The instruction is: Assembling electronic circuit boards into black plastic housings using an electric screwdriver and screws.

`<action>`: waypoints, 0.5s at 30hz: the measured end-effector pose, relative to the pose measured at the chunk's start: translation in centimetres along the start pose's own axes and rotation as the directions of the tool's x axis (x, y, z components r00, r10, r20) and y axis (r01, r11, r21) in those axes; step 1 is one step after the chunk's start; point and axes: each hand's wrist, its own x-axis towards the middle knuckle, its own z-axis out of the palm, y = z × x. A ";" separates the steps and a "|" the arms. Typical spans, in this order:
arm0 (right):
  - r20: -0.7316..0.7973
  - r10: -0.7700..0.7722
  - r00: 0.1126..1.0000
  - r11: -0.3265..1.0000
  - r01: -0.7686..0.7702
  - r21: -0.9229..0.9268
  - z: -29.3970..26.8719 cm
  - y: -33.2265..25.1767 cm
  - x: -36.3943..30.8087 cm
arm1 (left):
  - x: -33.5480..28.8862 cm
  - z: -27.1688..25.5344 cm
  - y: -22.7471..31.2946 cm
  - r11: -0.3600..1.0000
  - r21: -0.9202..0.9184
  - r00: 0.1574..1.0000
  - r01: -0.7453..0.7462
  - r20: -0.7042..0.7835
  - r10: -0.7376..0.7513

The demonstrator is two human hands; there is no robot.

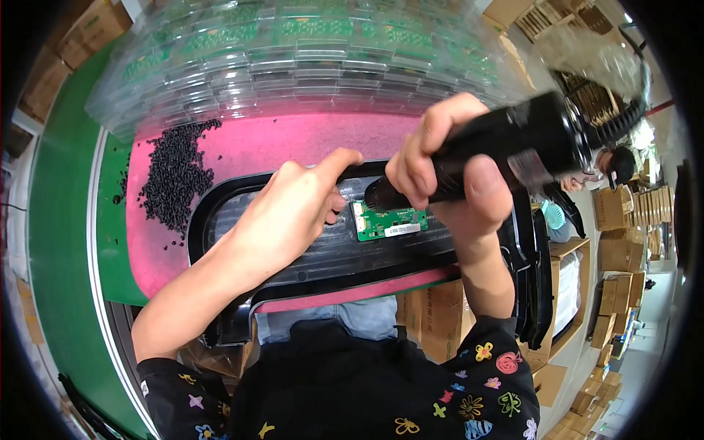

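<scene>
two bare hands work at the board point(392, 224), which lies inside the black shell point(323, 257). the right hand point(478, 205) is wrapped tightly around the black driver point(513, 143), which slants in from the right of the board, its nose over the board's far left corner. the left hand point(301, 194), just left of the board, is half curled, forefinger stretched out beyond that corner; whether its other fingers pinch anything, i cannot tell. well to the left of the board, a heap point(176, 172) of small black pieces, probably screws, lies on the pink mat point(257, 136); beyond the board are clear trays point(308, 73).

the step in hand looks like fastening the board at that corner, though the tip's contact is hidden. the move seems to call for steady pressure, the driver square to the board, and the board kept from sliding while the fixing seats.
</scene>
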 end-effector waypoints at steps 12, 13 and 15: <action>0.012 0.080 0.997 0.975 -0.076 -0.210 0.0 0.9 1.0 | -0.1 0.2 0.0 0.967 0.232 0.993 -0.110 -0.025 0.119; 0.014 0.062 0.998 0.983 -0.059 -0.173 0.0 0.5 0.6 | -0.1 0.2 -0.1 0.966 0.233 0.992 -0.113 -0.026 0.123; -0.006 0.001 1.000 0.991 -0.001 -0.132 -0.3 0.0 -0.5 | 0.0 0.3 -0.1 0.978 0.146 0.989 -0.146 0.013 0.145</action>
